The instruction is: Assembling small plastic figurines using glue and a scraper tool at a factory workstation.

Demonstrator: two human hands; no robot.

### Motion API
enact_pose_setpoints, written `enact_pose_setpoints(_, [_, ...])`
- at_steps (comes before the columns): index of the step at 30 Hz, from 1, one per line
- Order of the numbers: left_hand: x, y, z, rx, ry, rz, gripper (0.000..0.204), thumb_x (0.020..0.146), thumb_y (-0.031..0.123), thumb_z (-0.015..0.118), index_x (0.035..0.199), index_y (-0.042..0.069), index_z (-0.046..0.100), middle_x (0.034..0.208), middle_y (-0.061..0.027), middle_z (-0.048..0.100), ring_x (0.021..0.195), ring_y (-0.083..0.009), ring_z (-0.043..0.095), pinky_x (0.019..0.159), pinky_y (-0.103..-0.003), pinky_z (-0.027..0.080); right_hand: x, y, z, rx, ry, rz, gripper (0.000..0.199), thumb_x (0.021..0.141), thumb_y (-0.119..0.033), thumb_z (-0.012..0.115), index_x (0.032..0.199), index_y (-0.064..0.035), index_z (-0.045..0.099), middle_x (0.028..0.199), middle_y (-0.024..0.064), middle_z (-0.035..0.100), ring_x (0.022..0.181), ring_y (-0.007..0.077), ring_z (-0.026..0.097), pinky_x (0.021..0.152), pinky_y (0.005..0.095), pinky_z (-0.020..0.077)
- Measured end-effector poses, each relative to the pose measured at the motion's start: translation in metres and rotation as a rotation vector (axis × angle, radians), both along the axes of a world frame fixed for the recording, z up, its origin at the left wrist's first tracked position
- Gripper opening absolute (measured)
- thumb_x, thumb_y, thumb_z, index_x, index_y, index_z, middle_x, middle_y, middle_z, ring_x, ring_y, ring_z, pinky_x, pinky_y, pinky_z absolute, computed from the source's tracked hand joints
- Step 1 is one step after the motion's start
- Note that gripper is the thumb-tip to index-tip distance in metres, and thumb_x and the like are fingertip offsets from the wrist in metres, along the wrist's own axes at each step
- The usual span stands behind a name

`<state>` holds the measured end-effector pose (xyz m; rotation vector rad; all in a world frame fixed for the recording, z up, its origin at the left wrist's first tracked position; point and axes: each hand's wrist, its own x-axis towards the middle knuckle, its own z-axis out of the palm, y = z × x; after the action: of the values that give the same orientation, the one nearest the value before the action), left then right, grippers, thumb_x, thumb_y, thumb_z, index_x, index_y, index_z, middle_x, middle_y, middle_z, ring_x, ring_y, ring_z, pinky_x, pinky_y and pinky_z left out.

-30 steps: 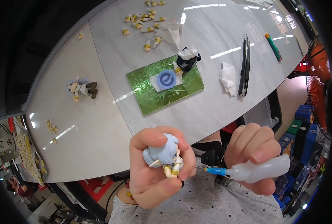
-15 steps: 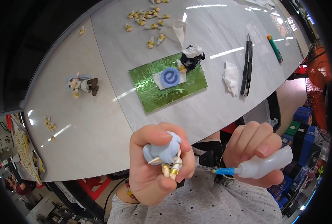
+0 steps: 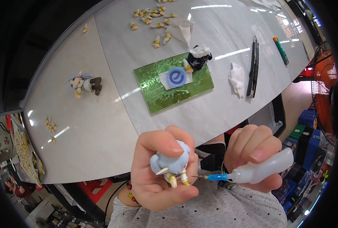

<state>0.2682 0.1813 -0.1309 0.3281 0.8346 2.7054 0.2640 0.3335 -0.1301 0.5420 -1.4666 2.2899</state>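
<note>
My left hand [image 3: 151, 163] is wrapped round a small figurine [image 3: 171, 162] with pale blue hair, a pointed ear and white sleeves with gold cuffs. Its lower body is hidden in my palm. In my right hand [image 3: 252, 148] is a white squeeze bottle [image 3: 266, 166], held tilted between thumb and fingers. The bottle's blue needle tip [image 3: 216, 177] points left, its thin needle close to the figurine; whether they touch I cannot tell. Beyond my hands lies a green glossy plate [image 3: 163, 102] bearing a round blue disc [image 3: 176, 77], a small arm piece [image 3: 187, 67] and a dark container stuffed with white tissue [image 3: 199, 57].
Another figurine [image 3: 86, 83] lies at the left of the table [image 3: 108, 140]. Several arm pieces [image 3: 156, 41] are scattered at the far side beside a white cloth [image 3: 182, 31]. On the right are a folded tissue [image 3: 236, 79], black tweezers [image 3: 253, 68] and a green tube [image 3: 280, 50].
The bottle's tip has moved left, closer to the figurine. My left hand has shifted slightly and turned the figurine, so its arms now sit further apart.
</note>
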Motion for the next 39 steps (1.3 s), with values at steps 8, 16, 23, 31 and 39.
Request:
enact_pose_setpoints(8, [-0.001,-0.002,0.003,-0.08,0.018,0.01,0.056,0.066,-0.009,0.062,0.11,0.007,0.031,0.1,-0.0161,0.037,0.067,-0.01,0.048,0.056,-0.021,0.04,-0.002,0.005,0.001,0.061,-0.025,0.062,0.048,0.079,-0.045,0.053,0.087,0.0015,0.052,0.07,0.0046,0.045,0.052,0.0102,0.044,0.04,0.0187,0.034])
enact_pose_setpoints(16, [0.001,0.001,0.005,-0.129,0.0,0.04,0.053,0.069,-0.006,0.061,0.11,0.005,0.029,0.1,-0.0153,0.037,0.068,-0.0097,0.046,0.057,-0.021,0.04,0.004,-0.003,0.005,0.162,-0.002,-0.107,0.046,0.08,-0.045,0.052,0.083,0.0018,0.052,0.069,0.0054,0.044,0.049,0.0108,0.042,0.038,0.0197,0.0326])
enact_pose_setpoints(23, [0.006,0.004,0.001,-0.038,-0.019,-0.033,0.052,0.071,0.003,0.066,0.109,0.003,0.032,0.098,-0.0129,0.039,0.068,-0.0082,0.044,0.058,-0.02,0.037,0.009,-0.007,0.004,0.138,0.1,-0.167,0.043,0.08,-0.044,0.053,0.08,-0.0008,0.051,0.065,0.0038,0.042,0.05,0.0112,0.04,0.042,0.022,0.0314])
enact_pose_setpoints(31, [0.006,0.01,-0.002,-0.085,0.008,-0.018,0.051,0.071,0.007,0.068,0.108,0.004,0.033,0.101,-0.0119,0.038,0.062,-0.0084,0.042,0.056,-0.02,0.036,0.012,0.001,0.003,0.114,0.071,-0.193,0.041,0.081,-0.043,0.051,0.081,-0.002,0.048,0.064,0.0038,0.041,0.051,0.011,0.038,0.044,0.0221,0.0284])
enact_pose_setpoints(39, [-0.001,-0.005,0.009,0.106,-0.155,-0.029,0.051,0.073,0.017,0.067,0.108,0.017,0.03,0.096,-0.0122,0.036,0.053,-0.0081,0.039,0.046,-0.02,0.032,0.0,0.038,-0.001,-0.257,-0.062,-0.195,0.05,0.084,-0.037,0.046,0.112,0.0047,0.043,0.074,0.0075,0.041,0.064,0.0159,0.04,0.054,0.025,0.0318])
